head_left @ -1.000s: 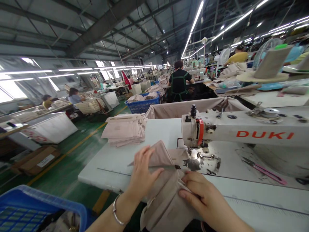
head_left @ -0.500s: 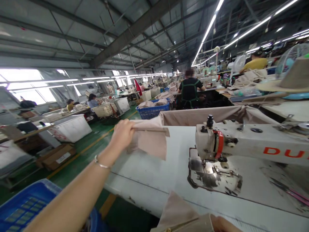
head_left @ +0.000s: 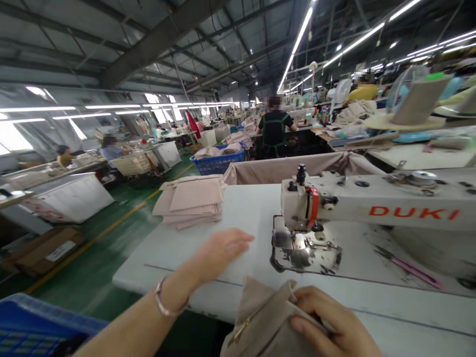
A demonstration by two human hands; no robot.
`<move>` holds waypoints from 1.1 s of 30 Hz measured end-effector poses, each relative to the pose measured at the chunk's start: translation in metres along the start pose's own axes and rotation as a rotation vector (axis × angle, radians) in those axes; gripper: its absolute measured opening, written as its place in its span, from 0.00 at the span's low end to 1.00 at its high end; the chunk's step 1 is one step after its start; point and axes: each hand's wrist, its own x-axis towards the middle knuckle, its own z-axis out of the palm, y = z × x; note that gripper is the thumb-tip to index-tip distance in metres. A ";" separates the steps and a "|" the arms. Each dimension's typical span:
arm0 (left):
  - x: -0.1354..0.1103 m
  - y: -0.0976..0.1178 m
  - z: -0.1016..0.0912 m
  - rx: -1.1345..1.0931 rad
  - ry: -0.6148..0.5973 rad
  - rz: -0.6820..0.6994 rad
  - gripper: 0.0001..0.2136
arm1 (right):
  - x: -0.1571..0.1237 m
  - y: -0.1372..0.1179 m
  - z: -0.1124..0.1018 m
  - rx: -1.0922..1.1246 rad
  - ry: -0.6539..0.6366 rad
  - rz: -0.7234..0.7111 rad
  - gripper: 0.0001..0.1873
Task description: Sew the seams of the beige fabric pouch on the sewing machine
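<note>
My left hand (head_left: pixel 223 250) is over the white table, its fingers stretched out and holding nothing; it is a little blurred. A stack of beige fabric pieces (head_left: pixel 195 196) lies beyond it near the table's left edge. At the bottom, my right hand (head_left: pixel 330 320) pinches a folded beige fabric piece with a zipper (head_left: pixel 267 322), thumb on the near side. A brass-coloured zipper pull (head_left: pixel 240 331) shows on the fabric. The fabric's lower part runs out of view. Just beyond the hands stands a white sewing machine (head_left: pixel 334 203) with a metal needle plate.
Pink-handled snips (head_left: pixel 409 267) lie under the machine arm. A blue basket (head_left: pixel 40 322) stands at the lower left, and another blue basket (head_left: pixel 219 161) with fabric is farther back. A co-worker (head_left: pixel 275 124) sits ahead, back turned. A straw-coloured hat (head_left: pixel 409 114) lies at the right.
My left hand has let go of a fabric piece at the stack and come back toward me. My right hand has risen further into view with the zippered fabric. The view has turned right.
</note>
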 end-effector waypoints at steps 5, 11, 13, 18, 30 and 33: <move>-0.034 0.071 0.048 -0.983 -0.290 -0.122 0.17 | 0.006 -0.021 -0.005 0.060 0.045 0.043 0.07; -0.035 0.077 0.051 -1.143 -0.088 -0.249 0.15 | 0.006 -0.033 -0.014 0.040 0.078 0.126 0.11; -0.038 0.081 0.048 -0.991 -0.011 -0.228 0.12 | 0.004 -0.036 -0.016 0.035 0.069 0.144 0.12; -0.045 0.094 0.048 -0.991 0.108 -0.360 0.11 | 0.001 -0.046 -0.018 0.016 0.081 0.204 0.11; -0.045 0.103 0.058 -1.284 0.210 -0.496 0.11 | 0.005 -0.054 -0.024 0.129 0.116 0.380 0.10; -0.045 0.103 0.060 -1.344 0.212 -0.501 0.11 | 0.005 -0.057 -0.025 0.169 0.114 0.380 0.10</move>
